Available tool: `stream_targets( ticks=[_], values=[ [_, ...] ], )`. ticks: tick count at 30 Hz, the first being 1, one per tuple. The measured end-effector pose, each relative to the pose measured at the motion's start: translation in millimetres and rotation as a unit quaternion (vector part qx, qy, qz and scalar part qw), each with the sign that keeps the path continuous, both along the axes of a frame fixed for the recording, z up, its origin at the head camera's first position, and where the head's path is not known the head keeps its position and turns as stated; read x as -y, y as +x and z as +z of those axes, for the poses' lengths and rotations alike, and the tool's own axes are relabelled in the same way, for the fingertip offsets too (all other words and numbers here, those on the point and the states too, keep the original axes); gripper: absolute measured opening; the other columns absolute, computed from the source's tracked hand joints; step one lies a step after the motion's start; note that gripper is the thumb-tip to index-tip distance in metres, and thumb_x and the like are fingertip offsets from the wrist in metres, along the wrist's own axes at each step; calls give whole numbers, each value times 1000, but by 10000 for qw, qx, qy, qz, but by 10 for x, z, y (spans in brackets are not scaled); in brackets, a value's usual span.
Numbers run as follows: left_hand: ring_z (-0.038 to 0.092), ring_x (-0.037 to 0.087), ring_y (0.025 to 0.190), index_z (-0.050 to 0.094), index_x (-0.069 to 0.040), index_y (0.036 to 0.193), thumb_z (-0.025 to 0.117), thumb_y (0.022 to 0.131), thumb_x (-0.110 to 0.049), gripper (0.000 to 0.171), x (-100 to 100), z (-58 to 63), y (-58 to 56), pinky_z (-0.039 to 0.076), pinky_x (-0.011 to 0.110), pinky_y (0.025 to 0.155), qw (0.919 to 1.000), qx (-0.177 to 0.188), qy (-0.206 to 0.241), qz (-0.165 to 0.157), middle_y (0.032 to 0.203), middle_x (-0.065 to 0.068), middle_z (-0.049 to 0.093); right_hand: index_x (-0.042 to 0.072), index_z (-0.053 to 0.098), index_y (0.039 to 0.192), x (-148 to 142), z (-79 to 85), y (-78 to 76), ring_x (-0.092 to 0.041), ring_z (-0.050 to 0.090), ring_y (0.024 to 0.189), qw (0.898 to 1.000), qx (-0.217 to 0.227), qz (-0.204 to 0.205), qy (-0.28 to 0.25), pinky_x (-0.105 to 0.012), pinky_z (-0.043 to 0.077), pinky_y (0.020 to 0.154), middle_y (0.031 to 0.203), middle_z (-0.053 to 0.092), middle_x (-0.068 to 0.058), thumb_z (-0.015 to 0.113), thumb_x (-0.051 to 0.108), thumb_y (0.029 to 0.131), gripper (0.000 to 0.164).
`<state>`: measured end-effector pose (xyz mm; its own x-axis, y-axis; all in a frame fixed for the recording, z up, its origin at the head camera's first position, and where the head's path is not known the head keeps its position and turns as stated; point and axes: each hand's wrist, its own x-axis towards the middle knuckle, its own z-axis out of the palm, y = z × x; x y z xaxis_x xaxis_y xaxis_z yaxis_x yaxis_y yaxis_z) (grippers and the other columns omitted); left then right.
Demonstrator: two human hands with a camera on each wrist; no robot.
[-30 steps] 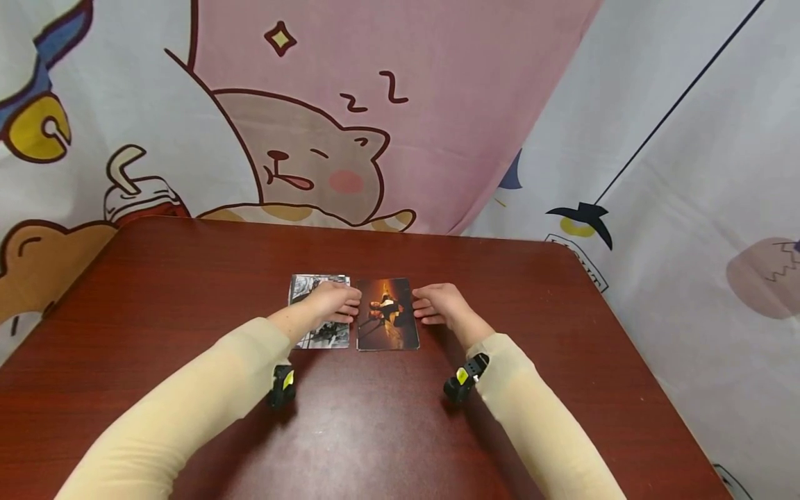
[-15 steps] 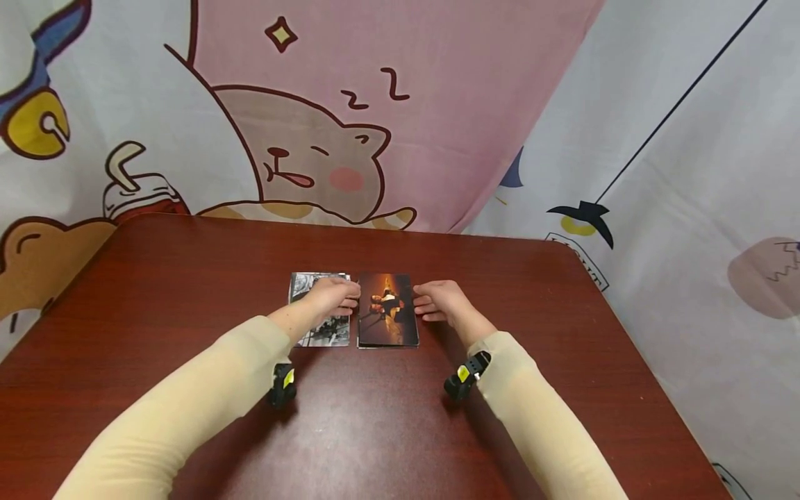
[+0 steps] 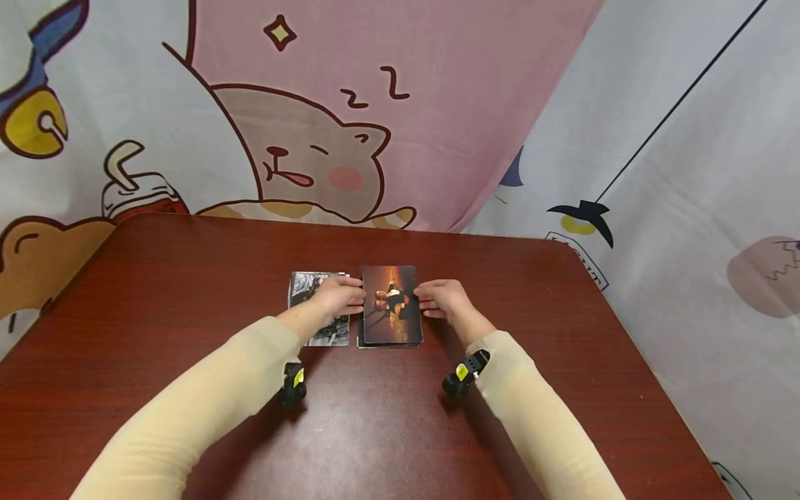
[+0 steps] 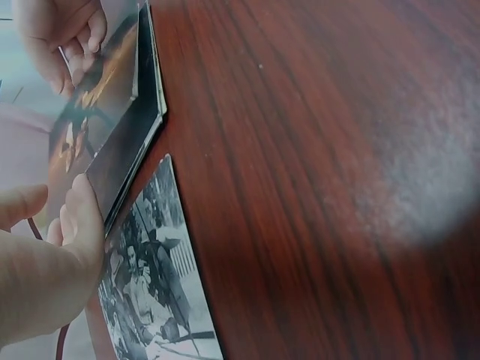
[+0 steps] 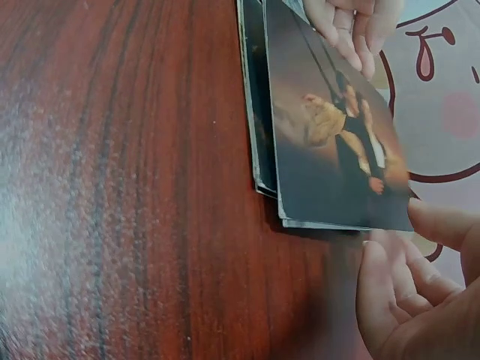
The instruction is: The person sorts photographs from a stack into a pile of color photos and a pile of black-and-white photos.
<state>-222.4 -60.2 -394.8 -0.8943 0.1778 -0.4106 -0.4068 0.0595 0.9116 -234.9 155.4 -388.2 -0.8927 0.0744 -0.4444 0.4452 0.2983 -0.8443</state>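
Note:
A colour photo card [image 3: 392, 305] with a dark orange scene lies uppermost on a small stack of cards [image 3: 369, 346], shifted right of those beneath. In the left wrist view a gap shows under its near edge, so it is raised there. My left hand [image 3: 340, 295] holds its left edge, thumb and fingers around that side. With thumb above and fingers below, my right hand [image 5: 420, 277] pinches the card at its right edge. A black-and-white photo card [image 4: 154, 289] lies on the table left of the stack, partly hidden beneath my left hand in the head view.
The reddish-brown wooden table [image 3: 350, 430] extends around the cards. Behind it hangs a printed cartoon cloth [image 3: 475, 90] along the table's far edge. A small black device [image 3: 294, 383] is worn at the left wrist, another [image 3: 462, 378] at the right.
The colour photo card has slid right and away from me, off square with the stack beneath. My left hand has moved slightly right with it, while the right hand has barely moved.

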Motion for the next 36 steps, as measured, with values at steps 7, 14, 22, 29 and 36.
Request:
stream_targets(
  ticks=[7,14,22,29,36],
  values=[
    [58,19,94,43,8,132,49,93,-5,41,-44,22,10,56,31,90,10000,5,-56,81,124,22,53,-2,59,108,29,-42,-43,-5,52,50,9997,45,-203,-104,-16,52,47,63,58,5,71,7,81,30],
    [49,35,122,40,10,134,45,95,-7,42,-36,14,-2,51,35,98,9999,58,-148,14,138,25,44,-6,56,113,39,-44,-62,-5,50,50,9998,-113,-126,-100,-15,51,47,61,55,6,66,3,85,31],
    [44,36,128,41,10,134,45,95,-8,42,-60,19,-15,49,36,101,9990,-8,-428,-132,141,25,40,-4,59,104,22,-47,-72,-7,50,54,9987,-463,-111,169,-18,53,52,65,54,4,68,3,83,24],
    [50,37,121,43,10,133,46,95,-7,41,-101,3,-8,50,40,100,9973,-386,-630,-57,134,27,46,-2,61,107,44,-24,-74,-9,54,58,9983,-577,-61,69,-19,56,56,74,57,2,69,8,84,26],
    [59,29,100,49,9,126,50,94,-4,35,-85,27,11,55,39,91,9953,-700,-622,233,124,27,53,-3,59,114,46,-3,-63,-7,58,57,9983,-563,-31,-174,-24,60,62,78,61,2,66,9,86,30]
  ],
)
